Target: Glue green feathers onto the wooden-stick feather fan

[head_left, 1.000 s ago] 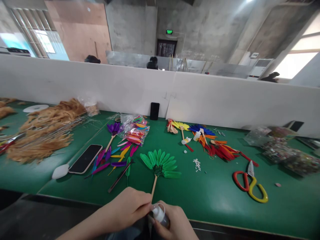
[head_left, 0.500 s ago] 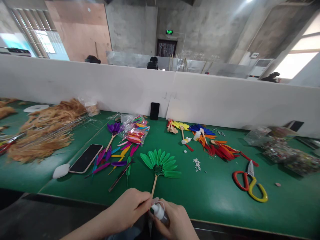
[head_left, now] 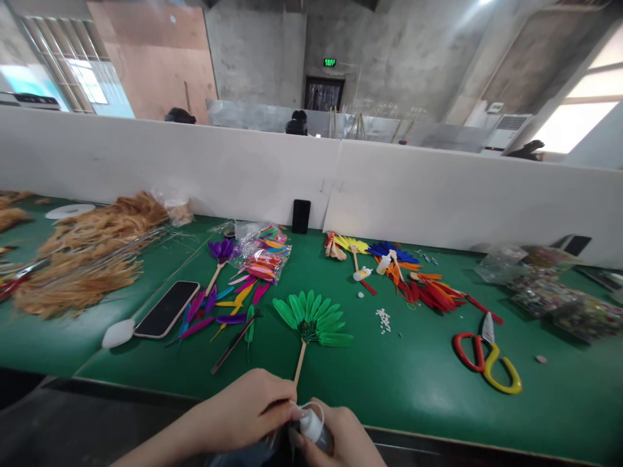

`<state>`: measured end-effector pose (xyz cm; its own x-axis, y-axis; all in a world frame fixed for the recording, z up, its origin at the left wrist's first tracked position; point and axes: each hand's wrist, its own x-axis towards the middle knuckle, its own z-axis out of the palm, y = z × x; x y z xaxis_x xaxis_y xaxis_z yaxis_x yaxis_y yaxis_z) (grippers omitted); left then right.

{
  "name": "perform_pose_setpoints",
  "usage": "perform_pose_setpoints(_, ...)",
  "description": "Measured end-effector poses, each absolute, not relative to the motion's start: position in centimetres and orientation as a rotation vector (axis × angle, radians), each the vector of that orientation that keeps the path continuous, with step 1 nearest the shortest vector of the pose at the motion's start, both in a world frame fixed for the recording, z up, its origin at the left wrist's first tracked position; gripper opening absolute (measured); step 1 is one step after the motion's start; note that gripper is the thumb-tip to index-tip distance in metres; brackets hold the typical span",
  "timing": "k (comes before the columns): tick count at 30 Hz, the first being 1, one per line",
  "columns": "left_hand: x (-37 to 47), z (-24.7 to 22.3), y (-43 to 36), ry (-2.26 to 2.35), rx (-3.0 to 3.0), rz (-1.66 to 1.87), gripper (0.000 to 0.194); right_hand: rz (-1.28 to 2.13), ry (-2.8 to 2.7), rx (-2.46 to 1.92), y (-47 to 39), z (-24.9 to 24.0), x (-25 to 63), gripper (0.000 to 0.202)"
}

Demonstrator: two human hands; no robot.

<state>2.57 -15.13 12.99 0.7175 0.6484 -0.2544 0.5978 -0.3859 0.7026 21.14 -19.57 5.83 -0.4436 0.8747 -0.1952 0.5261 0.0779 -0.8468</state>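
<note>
My right hand (head_left: 341, 431) is wrapped round a small squeeze bottle (head_left: 314, 425) with a white top, a loop-shaped strap and a greyish body. My left hand (head_left: 260, 408) is closed, its thumb and forefinger pressed together at the bottle's nozzle; what they pinch, if anything, is hidden. Just beyond my hands lies a fan of green feathers (head_left: 314, 314) on a thin wooden stick (head_left: 300, 363), whose near end reaches my left fingers. Tweezers (head_left: 233, 344) and a loose green feather (head_left: 250, 331) lie left of the fan.
Small white beads (head_left: 383, 320) and red-and-yellow scissors (head_left: 488, 363) lie to the right. At the left are a phone (head_left: 168, 309), loose coloured feathers (head_left: 233, 318) and brown fibre (head_left: 107, 227). Blue (head_left: 389, 251) and yellow feather fans (head_left: 353, 244) lie near the white partition (head_left: 243, 168).
The bottle and my right hand have moved slightly down and right. My left thumb now shows against the nozzle. The green fan has not moved.
</note>
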Motion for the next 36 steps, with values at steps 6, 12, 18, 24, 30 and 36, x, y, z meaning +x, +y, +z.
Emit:
perform_pose_setpoints(6,2.3,13.0,-15.0,0.921,2.186,0.114,0.034,1.266,-2.011,-1.375,-19.7,5.6,21.2,0.018)
perform_pose_setpoints(12,2.5,13.0,-15.0,0.93,2.178,0.133,0.032,1.254,-2.036,-1.375,-19.5,6.1,21.2,0.016)
perform_pose_setpoints(18,2.5,13.2,-15.0,0.943,2.205,0.147,0.029,1.295,-2.014,-1.343,-19.4,6.6,21.3,0.013)
perform_pose_setpoints(24,2.1,13.3,-15.0,0.884,2.285,0.122,0.026,1.385,-2.0,-1.3,-19.2,7.2,21.4,0.016)
perform_pose_setpoints(30,2.0,13.5,-15.0,0.742,2.437,0.107,0.028,1.639,-1.823,-1.293,-19.8,8.0,22.2,0.023)
perform_pose_setpoints(36,2.1,13.9,-15.0,0.605,2.575,0.15,0.026,1.853,-1.631,-1.453,-20.3,7.7,22.8,0.035)
